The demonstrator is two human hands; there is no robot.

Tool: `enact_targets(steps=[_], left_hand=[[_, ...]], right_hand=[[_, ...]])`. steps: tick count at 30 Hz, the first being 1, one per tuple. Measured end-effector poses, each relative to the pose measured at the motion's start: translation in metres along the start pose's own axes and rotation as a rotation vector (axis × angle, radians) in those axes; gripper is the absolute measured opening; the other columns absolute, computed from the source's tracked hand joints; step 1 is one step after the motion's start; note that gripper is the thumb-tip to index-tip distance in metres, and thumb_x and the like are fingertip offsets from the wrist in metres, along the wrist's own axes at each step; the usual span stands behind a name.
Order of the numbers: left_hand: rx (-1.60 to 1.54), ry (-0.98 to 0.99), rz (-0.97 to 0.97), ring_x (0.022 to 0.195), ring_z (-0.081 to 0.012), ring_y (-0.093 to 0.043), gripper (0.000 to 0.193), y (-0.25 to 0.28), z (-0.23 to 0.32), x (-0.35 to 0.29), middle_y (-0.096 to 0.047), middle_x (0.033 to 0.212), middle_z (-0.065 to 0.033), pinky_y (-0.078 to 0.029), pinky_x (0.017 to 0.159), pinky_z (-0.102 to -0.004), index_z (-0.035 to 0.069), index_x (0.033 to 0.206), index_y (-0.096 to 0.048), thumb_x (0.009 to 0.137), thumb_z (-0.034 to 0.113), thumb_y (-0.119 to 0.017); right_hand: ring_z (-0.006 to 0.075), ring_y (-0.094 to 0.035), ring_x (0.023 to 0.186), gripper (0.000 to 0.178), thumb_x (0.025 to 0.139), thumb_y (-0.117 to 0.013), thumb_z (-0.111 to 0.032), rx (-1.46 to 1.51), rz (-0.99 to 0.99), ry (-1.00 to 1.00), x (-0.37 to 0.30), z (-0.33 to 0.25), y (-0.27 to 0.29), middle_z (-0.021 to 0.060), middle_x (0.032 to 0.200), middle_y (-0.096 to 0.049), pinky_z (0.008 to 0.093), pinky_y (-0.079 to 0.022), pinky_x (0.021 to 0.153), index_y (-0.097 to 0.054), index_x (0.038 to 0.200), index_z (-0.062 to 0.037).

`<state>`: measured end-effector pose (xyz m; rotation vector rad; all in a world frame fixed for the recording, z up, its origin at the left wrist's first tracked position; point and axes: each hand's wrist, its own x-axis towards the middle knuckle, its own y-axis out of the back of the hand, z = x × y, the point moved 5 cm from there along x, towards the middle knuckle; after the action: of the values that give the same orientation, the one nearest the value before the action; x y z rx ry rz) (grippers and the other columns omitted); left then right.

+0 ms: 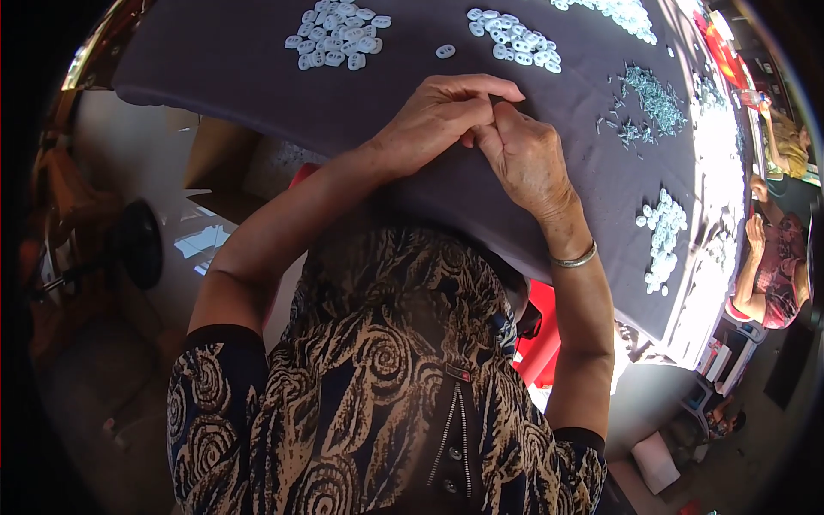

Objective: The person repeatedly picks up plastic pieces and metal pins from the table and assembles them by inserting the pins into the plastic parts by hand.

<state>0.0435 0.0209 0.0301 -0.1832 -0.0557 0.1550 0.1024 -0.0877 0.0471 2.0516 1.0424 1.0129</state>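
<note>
My left hand (438,120) and my right hand (529,163) meet above the near edge of the table. On the left hand the thumb and fingers are pinched, with the index finger stretched over the top. My right hand is closed, its fingertips pressed against the left ones. Whatever lies between them is hidden. Just beyond the hands sits a single white oval piece with two holes (445,51). A heap of similar white pieces (335,39) is to its left, and a smaller heap of two-holed pieces (519,43) is to its right.
A dark cloth covers the table (257,94). At right lie a heap of small metal springs (654,101) and a cluster of small white parts (661,240). Another white heap (618,13) is at the far edge. A co-worker's arm (755,249) rests at the far right.
</note>
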Motion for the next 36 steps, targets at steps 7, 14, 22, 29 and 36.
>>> enact_targets(steps=[7, 14, 22, 29, 36], left_hand=[[0.221, -0.105, 0.039, 0.067, -0.0046, -0.048, 0.029, 0.009, 0.006, 0.004, -0.054, 0.075, 0.0028, -0.041, 0.063, -0.0211, 0.006, 0.113, -0.064, 0.086, 0.002, -0.053], [1.055, -0.353, 0.436, 0.066, -0.0229, -0.063, 0.008, 0.076, 0.041, 0.004, -0.061, 0.076, -0.0065, -0.049, 0.059, -0.0329, 0.008, 0.085, -0.061, 0.078, 0.006, -0.061], [1.241, -0.404, 0.690, 0.067, -0.0256, -0.063, 0.010, 0.104, 0.056, -0.002, -0.059, 0.077, -0.0070, -0.049, 0.059, -0.0350, 0.008, 0.085, -0.062, 0.076, 0.009, -0.066], [0.976, -0.450, 0.468, 0.066, -0.0135, -0.058, 0.009, 0.057, 0.038, 0.004, -0.056, 0.077, -0.0039, -0.045, 0.056, -0.0257, 0.004, 0.089, -0.062, 0.080, 0.002, -0.065], [0.781, -0.390, 0.313, 0.065, -0.0093, -0.056, 0.008, 0.038, 0.030, 0.002, -0.056, 0.076, -0.0023, -0.044, 0.054, -0.0238, 0.003, 0.088, -0.062, 0.081, 0.000, -0.064]], right_hand=[[0.0334, -0.060, 0.063, 0.026, 0.084, -0.068, -0.021, -0.022, 0.055, 0.033, 0.003, -0.006, 0.005, 0.0119, 0.069, -0.058, 0.0390, -0.047, 0.055, -0.051, 0.079, -0.0024], [0.0324, -0.057, 0.056, 0.027, 0.078, -0.073, -0.020, -0.110, 0.074, -0.056, 0.001, 0.007, 0.005, 0.0095, 0.064, -0.057, 0.0385, -0.046, 0.048, -0.051, 0.073, -0.0052], [0.0210, -0.064, 0.070, 0.009, 0.083, -0.063, -0.001, -0.037, 0.217, -0.131, 0.025, 0.043, 0.031, 0.0095, 0.084, -0.064, 0.0294, -0.050, 0.063, -0.063, 0.091, -0.0004], [0.0243, -0.064, 0.074, 0.014, 0.081, -0.066, -0.003, -0.133, 0.152, -0.058, 0.057, 0.057, 0.016, 0.0090, 0.089, -0.061, 0.0328, -0.050, 0.068, -0.065, 0.095, -0.0030], [0.0236, -0.062, 0.071, 0.009, 0.078, -0.067, -0.003, -0.042, -0.013, -0.142, 0.046, 0.051, 0.024, 0.0094, 0.083, -0.060, 0.0327, -0.048, 0.065, -0.063, 0.087, -0.0022]])
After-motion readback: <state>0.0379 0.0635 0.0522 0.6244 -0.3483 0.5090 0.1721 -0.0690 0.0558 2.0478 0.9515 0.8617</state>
